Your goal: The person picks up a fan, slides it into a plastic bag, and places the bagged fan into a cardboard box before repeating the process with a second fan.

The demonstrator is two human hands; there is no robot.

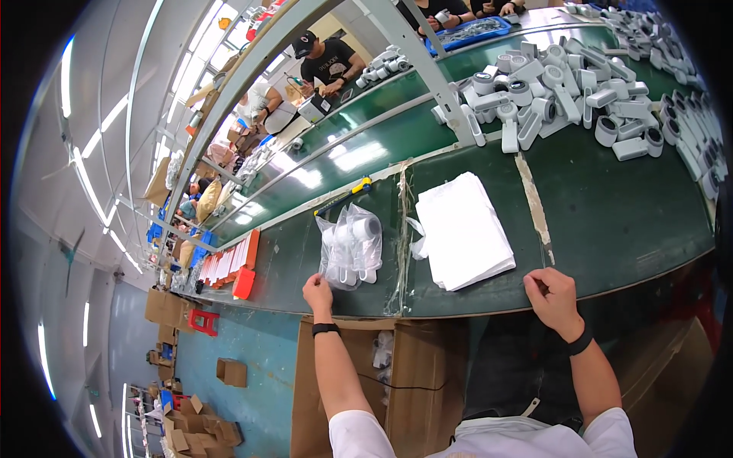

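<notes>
Bare green belt (611,221) right of the white bag stack (463,229); heaped grey parts (565,91) beyond

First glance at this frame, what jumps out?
The heap of white and grey handheld devices on the green bench, far right. Nearer, a stack of white bags lies mid-bench. The left hand touches a clear bag of white parts; the right hand rests at the bench edge.

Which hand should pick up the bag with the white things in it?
Probably the left hand: its fingers already touch the clear bag of white parts. The right hand rests farther off, past the white stack.
</notes>
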